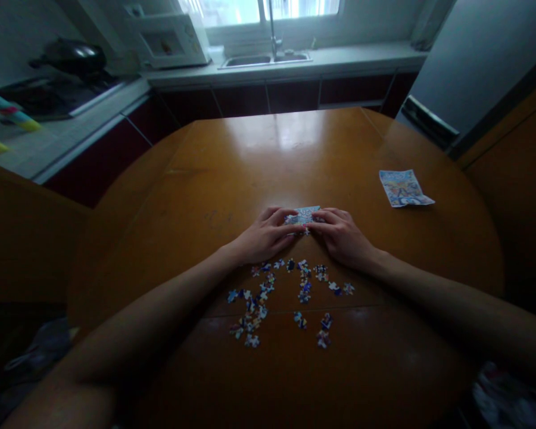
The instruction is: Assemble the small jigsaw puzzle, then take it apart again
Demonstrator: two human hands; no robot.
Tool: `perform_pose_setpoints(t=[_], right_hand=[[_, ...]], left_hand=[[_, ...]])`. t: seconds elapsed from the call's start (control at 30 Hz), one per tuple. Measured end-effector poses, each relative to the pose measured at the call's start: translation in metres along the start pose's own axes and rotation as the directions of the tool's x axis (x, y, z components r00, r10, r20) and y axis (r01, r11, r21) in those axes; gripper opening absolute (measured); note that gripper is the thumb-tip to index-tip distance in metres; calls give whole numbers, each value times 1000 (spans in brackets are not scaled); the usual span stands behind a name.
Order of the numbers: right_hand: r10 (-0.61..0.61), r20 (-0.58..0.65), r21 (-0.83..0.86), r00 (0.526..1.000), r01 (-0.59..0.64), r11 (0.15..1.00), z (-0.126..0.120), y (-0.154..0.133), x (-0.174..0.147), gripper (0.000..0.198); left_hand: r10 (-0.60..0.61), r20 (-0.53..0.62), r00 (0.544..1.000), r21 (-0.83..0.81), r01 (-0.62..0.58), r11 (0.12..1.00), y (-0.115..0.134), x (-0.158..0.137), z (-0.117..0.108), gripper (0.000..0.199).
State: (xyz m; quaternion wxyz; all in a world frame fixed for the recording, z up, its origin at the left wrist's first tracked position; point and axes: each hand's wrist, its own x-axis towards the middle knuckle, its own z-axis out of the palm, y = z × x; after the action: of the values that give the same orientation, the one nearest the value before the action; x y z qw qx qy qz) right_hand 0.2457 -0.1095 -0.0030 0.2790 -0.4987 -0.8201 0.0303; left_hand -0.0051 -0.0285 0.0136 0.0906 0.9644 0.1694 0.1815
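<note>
A wooden table (232,173) with rounded ends fills the middle of a dim kitchen, its polished top catching a pale reflection of the bright window (232,12) in the far wall (375,30). Under that window runs a light counter (357,55) over dark red cabinets (295,98), with a double sink (271,59), a tall faucet (274,43) and a white microwave (172,40). Leftward, a dark lidded pan (74,56) sits on the stove (31,98), while a large grey appliance (477,56) stands at right beside a brown wooden panel (518,143).

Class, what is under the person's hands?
A puzzle section shows between the left hand and right hand, its sides partly covered by them; anything else beneath cannot be seen.
</note>
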Motion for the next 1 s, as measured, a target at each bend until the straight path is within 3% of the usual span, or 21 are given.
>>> perform_pose_setpoints(t=[0.23,0.47,0.87,1.0], right_hand=[[179,-128,138,975,-161,977,-11,9,4,33],[196,-130,164,972,-174,971,-10,13,2,32],[30,8,72,1000,-30,997,-8,-1,1,30],[35,0,99,999,-34,995,-9,1,3,30]], left_hand=[[-50,-131,990,-195,24,980,-5,0,-2,35],[-83,-202,976,-207,40,977,-8,2,0,29],[21,8,1000,-73,-20,997,-1,0,-4,35],[27,68,997,-21,-26,999,-1,0,-4,38]])
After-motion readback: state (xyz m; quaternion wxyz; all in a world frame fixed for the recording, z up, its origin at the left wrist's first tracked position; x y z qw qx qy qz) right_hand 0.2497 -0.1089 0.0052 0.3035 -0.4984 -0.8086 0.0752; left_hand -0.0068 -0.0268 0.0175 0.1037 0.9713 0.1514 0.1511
